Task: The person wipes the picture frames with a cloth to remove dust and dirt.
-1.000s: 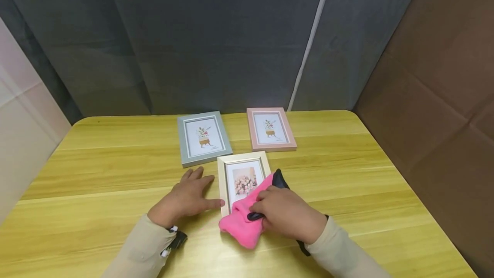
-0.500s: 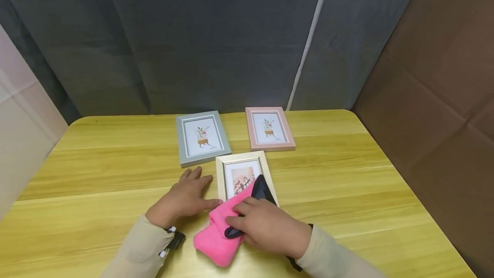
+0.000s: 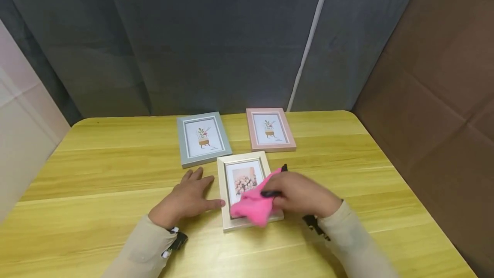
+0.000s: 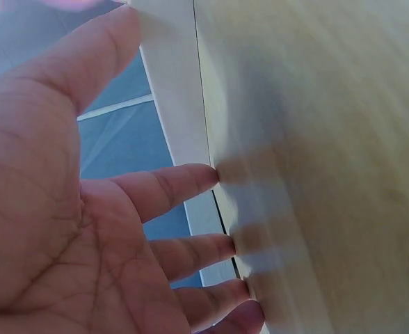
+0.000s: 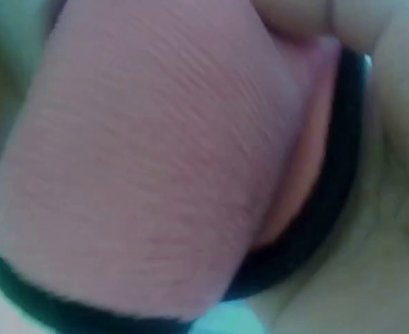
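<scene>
A cream picture frame (image 3: 225, 188) with a flower photo lies flat at the front middle of the table. My right hand (image 3: 301, 193) grips a pink cloth (image 3: 254, 207) with black edging, which covers the frame's lower right part. The cloth (image 5: 142, 160) fills most of the right wrist view, bunched against the fingers. My left hand (image 3: 187, 198) is spread at the frame's left side, its thumb touching the frame's edge and its other fingertips down on the table. In the left wrist view the left hand's (image 4: 121, 209) fingers are straight and apart, holding nothing.
A grey-blue picture frame (image 3: 185, 143) and a pink picture frame (image 3: 251, 130) lie behind the cream one, each with a plant print. The wooden table (image 3: 347, 153) ends at a dark grey curtain (image 3: 216, 42) at the back, with a brown one (image 3: 436, 67) on the right.
My right hand slid the cloth toward me and left, then back up and right across the cream frame, baring its lower left corner. The left hand and the frames stayed in place.
</scene>
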Demonstrator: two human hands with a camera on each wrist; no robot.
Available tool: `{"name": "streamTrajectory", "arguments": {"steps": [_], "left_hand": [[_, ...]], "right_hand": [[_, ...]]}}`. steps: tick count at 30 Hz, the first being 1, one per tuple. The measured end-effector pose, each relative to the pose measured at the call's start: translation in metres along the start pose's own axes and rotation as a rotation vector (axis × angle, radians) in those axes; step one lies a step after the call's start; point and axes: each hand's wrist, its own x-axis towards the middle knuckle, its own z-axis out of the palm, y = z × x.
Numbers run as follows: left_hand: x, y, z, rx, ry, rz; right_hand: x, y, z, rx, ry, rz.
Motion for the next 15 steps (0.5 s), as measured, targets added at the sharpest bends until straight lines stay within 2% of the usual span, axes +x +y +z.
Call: {"name": "streamTrajectory", "arguments": {"steps": [2,4,6,8,10,13,15], "left_hand": [[0.000,0.000,0.000,-0.013,-0.001,0.007],[0.001,0.001,0.000,-0.023,-0.003,0.022],[0.002,0.001,0.000,-0.027,-0.013,0.039],[0.001,0.001,0.000,-0.032,-0.031,0.057],[-0.001,0.000,0.000,-0.032,-0.047,0.070],[-0.006,-0.004,-0.002,-0.051,-0.065,0.085],[-0.012,-0.008,-0.004,-0.068,-0.072,0.102]], "right_hand": [[-0.010,0.028,-0.012,-0.022,0.123,0.092],[-0.023,0.057,-0.019,-0.066,0.236,0.241],[-0.036,0.082,-0.019,-0.113,0.276,0.389],[-0.046,0.101,-0.014,-0.114,0.239,0.496],[-0.053,0.116,-0.009,-0.092,0.183,0.542],[-0.057,0.125,-0.004,-0.027,0.114,0.545],[-0.058,0.126,-0.004,0.004,0.107,0.535]]}}
